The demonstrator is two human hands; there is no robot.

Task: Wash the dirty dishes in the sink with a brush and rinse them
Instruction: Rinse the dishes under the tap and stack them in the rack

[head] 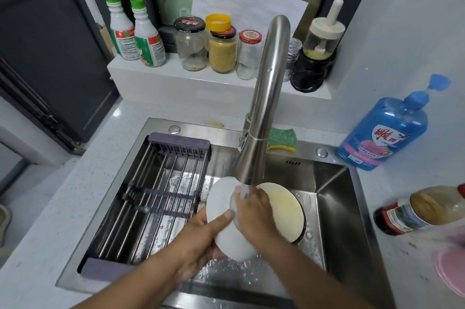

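I hold a white plate [221,201] tilted over the steel sink [334,210], under the faucet [266,97]. My left hand [201,235] grips its lower left rim, thumb on the face. My right hand [254,210] lies flat on the plate's face, and water from the spout runs over its fingers. I see no brush in either hand. Just right of the plate a cream dish with a dark rim [286,210] leans in the basin, its surface yellowish.
A purple-framed wire rack [161,195] spans the sink's left half. A green-and-yellow sponge [281,138] lies behind the faucet. A blue soap bottle [387,130] and a sauce bottle [422,210] stand on the right counter. Jars and spray bottles line the back ledge.
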